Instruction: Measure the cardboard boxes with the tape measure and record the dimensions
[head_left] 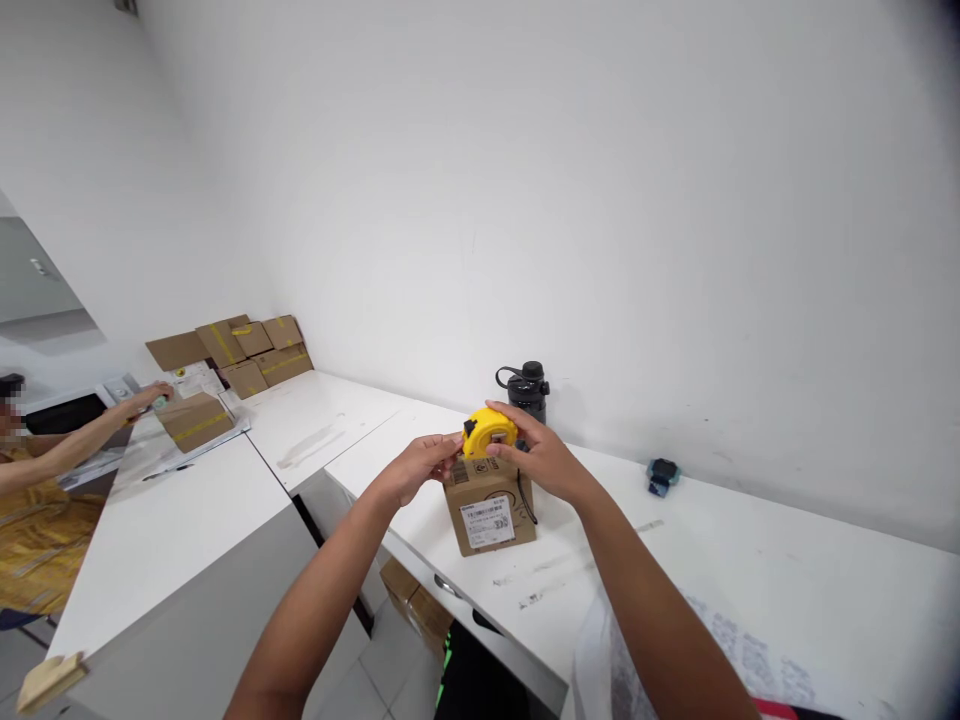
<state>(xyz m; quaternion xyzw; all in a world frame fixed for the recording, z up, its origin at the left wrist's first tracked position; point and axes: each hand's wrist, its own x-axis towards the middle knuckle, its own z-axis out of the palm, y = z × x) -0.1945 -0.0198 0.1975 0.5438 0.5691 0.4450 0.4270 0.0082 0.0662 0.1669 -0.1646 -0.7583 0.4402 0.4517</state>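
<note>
My right hand (541, 455) is wrapped around a yellow tape measure (487, 432), holding it just above a small cardboard box (491, 512) with a white label. The box stands upright on the white table (750, 570). My left hand (421, 465) pinches at the left side of the tape measure, fingers closed near its front edge, right over the box's top left corner.
A black water bottle (527, 390) stands behind the box by the wall. A small teal object (662, 474) lies to the right. Printed paper (742, 660) is at the lower right. Flattened cardboard boxes (240, 350) lean at the far left, where another person's hand (146, 398) rests near a taped box (196, 420).
</note>
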